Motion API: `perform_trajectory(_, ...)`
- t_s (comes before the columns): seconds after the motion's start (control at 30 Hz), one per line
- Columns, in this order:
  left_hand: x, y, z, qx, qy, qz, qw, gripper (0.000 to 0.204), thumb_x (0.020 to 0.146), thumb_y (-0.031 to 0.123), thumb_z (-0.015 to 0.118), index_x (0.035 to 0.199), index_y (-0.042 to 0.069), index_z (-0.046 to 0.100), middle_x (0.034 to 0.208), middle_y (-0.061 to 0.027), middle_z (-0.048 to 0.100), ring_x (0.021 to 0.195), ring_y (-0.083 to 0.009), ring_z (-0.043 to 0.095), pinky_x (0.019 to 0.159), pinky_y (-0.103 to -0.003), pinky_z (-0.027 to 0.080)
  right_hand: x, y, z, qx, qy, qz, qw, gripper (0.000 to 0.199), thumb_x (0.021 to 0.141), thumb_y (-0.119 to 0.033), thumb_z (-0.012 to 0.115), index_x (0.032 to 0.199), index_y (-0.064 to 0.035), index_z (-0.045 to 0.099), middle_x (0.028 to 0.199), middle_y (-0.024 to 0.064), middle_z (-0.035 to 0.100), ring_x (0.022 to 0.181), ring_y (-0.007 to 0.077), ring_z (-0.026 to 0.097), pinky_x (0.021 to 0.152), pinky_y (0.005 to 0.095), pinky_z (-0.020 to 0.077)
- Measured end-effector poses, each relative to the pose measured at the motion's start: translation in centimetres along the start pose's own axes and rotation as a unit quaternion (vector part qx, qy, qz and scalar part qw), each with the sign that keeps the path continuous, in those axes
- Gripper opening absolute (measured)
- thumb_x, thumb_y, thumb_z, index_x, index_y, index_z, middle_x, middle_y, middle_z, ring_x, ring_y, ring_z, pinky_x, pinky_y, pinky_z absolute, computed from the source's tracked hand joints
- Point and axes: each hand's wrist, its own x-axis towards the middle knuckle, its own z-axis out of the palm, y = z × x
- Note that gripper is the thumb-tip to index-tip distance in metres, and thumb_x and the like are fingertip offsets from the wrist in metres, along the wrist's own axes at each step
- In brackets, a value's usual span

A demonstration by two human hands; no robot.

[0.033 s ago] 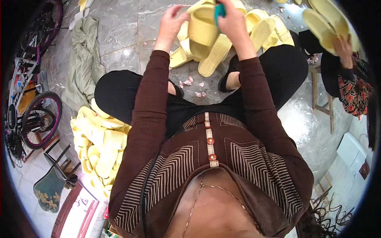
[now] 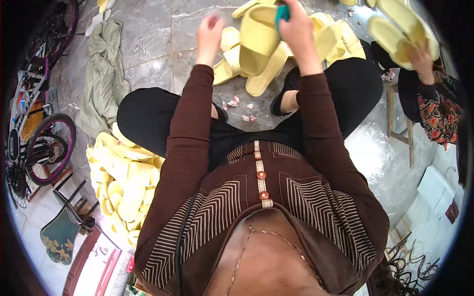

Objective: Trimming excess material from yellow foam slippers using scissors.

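My right hand (image 2: 298, 29) is closed around a small teal-green object (image 2: 282, 18), whose kind I cannot make out. Against it, a pale yellow slipper (image 2: 259, 39) hangs tilted above the floor, its sole edge toward me. My left hand (image 2: 211, 34) is raised to the slipper's left and apart from it. Its fingers are curled together, the tips blurred; whatever they may pinch is hidden. Beneath and beyond lie several more yellow slippers (image 2: 266, 74), some sole up.
Yellow slippers form a heap (image 2: 123, 182) at my left. Crumpled pinkish-white scraps (image 2: 232, 102) dot the grey floor between my feet. At right, a co-worker's hand (image 2: 420, 59) holds a yellow slipper pair near a wooden stool (image 2: 401, 123). A bicycle (image 2: 47, 143) and grey-green cloth (image 2: 104, 74) are left.
My left hand has drawn away from the slipper. The slipper and my right hand have shifted slightly right and the slipper has turned. The co-worker's slippers have moved a little left.
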Motion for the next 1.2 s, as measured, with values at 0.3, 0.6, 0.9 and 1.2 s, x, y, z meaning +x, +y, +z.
perform_trajectory(0.3,-9.1,-12.1,3.2,-0.277,-0.024,-0.518,0.809,0.020,0.081,0.023,0.051,0.090,0.006,0.055,0.076,-0.0131,0.057,0.070,-0.0265,0.058,0.061,-0.042,0.049,4.0,-3.5,-4.9,-0.202,0.041,0.134,0.969,0.031,0.074,-0.002,0.054,0.105,-0.0018,0.052,0.075,0.0138,0.056,0.068,0.0175,0.054,0.060,0.0291,0.0417)
perform_trajectory(0.6,-4.2,-0.7,0.8,0.339,-0.231,0.090,0.908,0.020,0.072,0.019,0.052,0.084,0.006,0.060,0.086,-0.0134,0.056,0.070,-0.0337,0.054,0.070,-0.040,0.046,8.8,-0.7,-6.2,-0.042,0.064,0.102,0.992,0.035,0.071,-0.003,0.057,0.105,0.0004,0.052,0.072,0.0035,0.053,0.060,0.0092,0.048,0.052,0.0241,0.0384)
perform_trajectory(0.9,-4.6,8.1,-3.7,0.274,-0.316,0.313,0.853,0.014,0.070,0.009,0.057,0.083,0.005,0.059,0.078,-0.0099,0.053,0.076,-0.0299,0.054,0.067,-0.039,0.044,7.1,3.8,-4.9,0.095,-0.159,0.186,0.965,0.034,0.071,-0.008,0.064,0.104,-0.0020,0.054,0.077,0.0041,0.057,0.065,0.0101,0.053,0.055,0.0224,0.0432)
perform_trajectory(1.2,-5.0,3.7,-4.9,0.211,-0.280,0.225,0.909,0.022,0.072,0.011,0.060,0.092,0.005,0.058,0.094,-0.0084,0.055,0.086,-0.0270,0.056,0.075,-0.035,0.046,3.0,6.6,-1.1,0.202,-0.146,0.421,0.872,0.034,0.069,-0.003,0.064,0.101,-0.0023,0.054,0.077,0.0045,0.056,0.058,0.0146,0.053,0.049,0.0247,0.0450)
